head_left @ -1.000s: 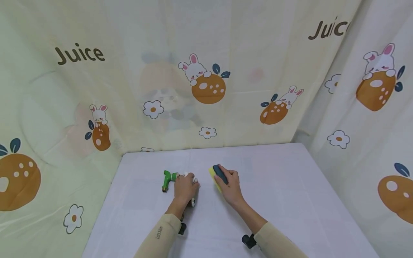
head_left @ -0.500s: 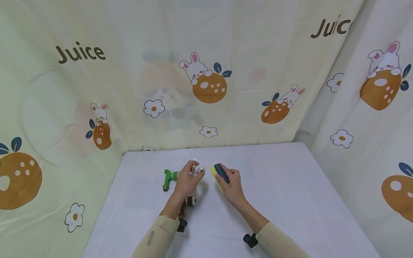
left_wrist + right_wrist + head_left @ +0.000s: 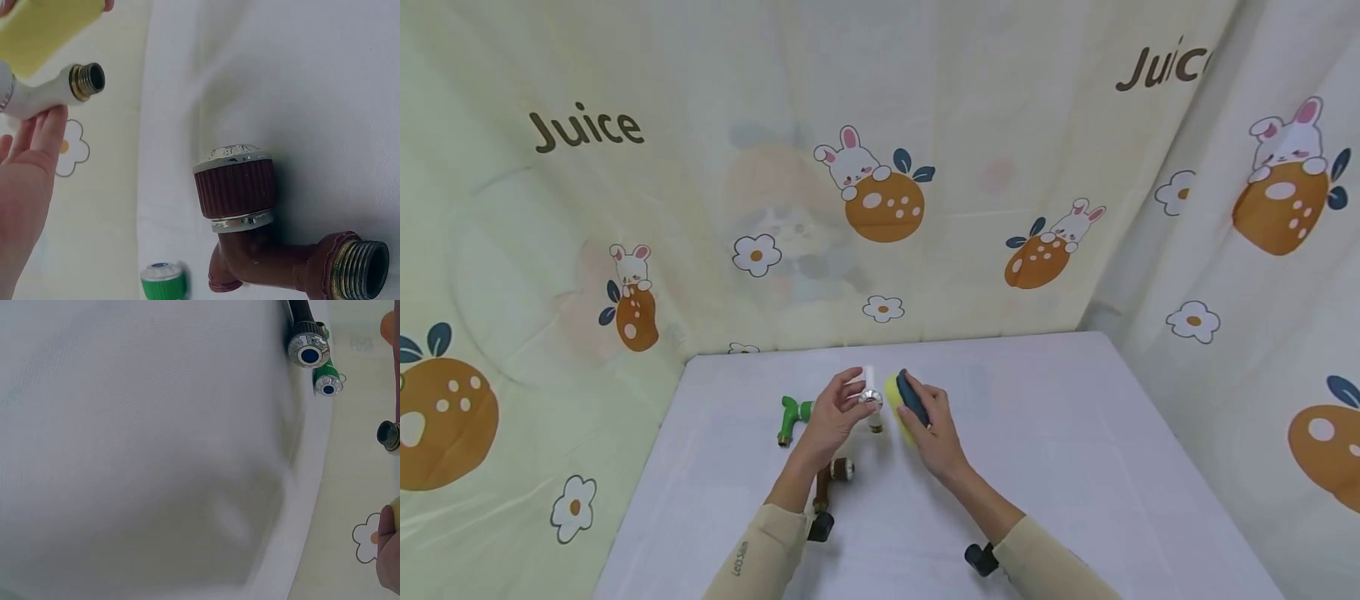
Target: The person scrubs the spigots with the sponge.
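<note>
My left hand [image 3: 831, 421] holds a white faucet [image 3: 47, 97] with a chrome-topped knob and a brass threaded end, raised above the table. In the left wrist view my fingers lie along the faucet's body. To its right, my right hand [image 3: 942, 448] grips a sponge [image 3: 913, 403], yellow on one side and dark blue-green on the other. The sponge's yellow side faces the faucet; whether they touch I cannot tell. Only part of my right hand shows at the edge of the right wrist view.
Left of my left hand lies a green faucet [image 3: 788, 421]. A brown faucet [image 3: 256, 250] with a ribbed knob rests near my left forearm. All are on a white-covered table [image 3: 1060, 467], backed by a printed curtain [image 3: 970, 250].
My left hand has lifted the white faucet from beside the green one, brought it right towards the sponge and turned it upright. The brown faucet is now uncovered. My right hand has tilted the sponge slightly.
</note>
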